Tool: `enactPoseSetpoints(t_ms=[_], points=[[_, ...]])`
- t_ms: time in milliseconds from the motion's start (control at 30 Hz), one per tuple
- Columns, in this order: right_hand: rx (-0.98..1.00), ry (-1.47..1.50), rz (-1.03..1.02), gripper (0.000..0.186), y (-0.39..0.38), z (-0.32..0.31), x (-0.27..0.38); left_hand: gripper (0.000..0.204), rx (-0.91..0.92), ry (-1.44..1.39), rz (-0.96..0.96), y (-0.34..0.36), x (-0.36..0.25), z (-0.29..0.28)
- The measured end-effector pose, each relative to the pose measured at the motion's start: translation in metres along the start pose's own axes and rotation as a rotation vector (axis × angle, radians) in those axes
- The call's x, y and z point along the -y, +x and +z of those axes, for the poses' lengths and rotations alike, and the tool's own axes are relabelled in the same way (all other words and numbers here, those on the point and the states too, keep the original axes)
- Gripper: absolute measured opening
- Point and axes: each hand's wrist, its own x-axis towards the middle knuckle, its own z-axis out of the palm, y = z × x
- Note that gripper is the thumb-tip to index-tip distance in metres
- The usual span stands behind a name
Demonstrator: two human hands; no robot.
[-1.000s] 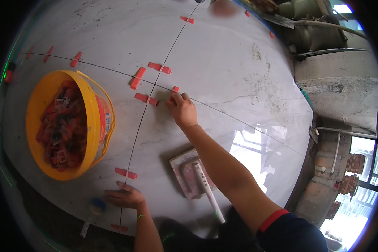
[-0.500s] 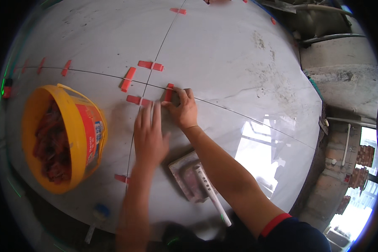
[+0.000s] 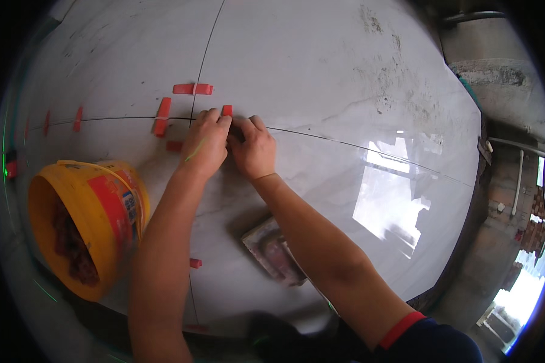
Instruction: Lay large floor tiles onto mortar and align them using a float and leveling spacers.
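Observation:
My left hand (image 3: 206, 143) and my right hand (image 3: 253, 146) meet around a red tile-levelling wedge (image 3: 227, 110) beside a joint in the pale marbled tiles (image 3: 318, 91). My right fingers are curled on the wedge; my left fingers are closed against it, their tips hidden. Other red wedges (image 3: 162, 117) sit across the joints near the crossing, one (image 3: 174, 146) partly behind my left hand. A tilted yellow bucket (image 3: 103, 215) of red pieces stands at the lower left.
A dirty rectangular tool (image 3: 274, 254) lies under my right forearm. A small red-and-black device (image 3: 10, 166) with a green light is at the far left. A concrete ledge (image 3: 484, 66) and rough wall (image 3: 508, 199) border the tiles on the right.
My left hand has come up from the lower joint to join my right hand at the wedge. The view has shifted, so the bucket appears lower.

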Motion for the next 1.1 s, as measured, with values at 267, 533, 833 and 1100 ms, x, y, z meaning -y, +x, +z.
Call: enactPoseSetpoints(t_ms=[267, 533, 833, 1100], points=[[-0.072, -0.050, -0.036, 0.019, 0.014, 0.023, 0.007, 0.019, -0.066, 0.003, -0.093, 0.008, 0.011, -0.004], [0.100, 0.132, -0.293, 0.052, 0.020, -0.038, -0.052, 0.052, -0.320, -0.434, -0.117, -0.018, -0.105, -0.064], [0.213, -0.232, -0.306, 0.054, -0.012, -0.050, -0.035, 0.048, -0.263, -0.229, -0.396, -0.187, -0.096, -0.001], [0.176, -0.492, -0.255, 0.056, 0.006, -0.054, -0.042, 0.036, -0.358, -0.109, -0.373, -0.042, -0.025, -0.010]])
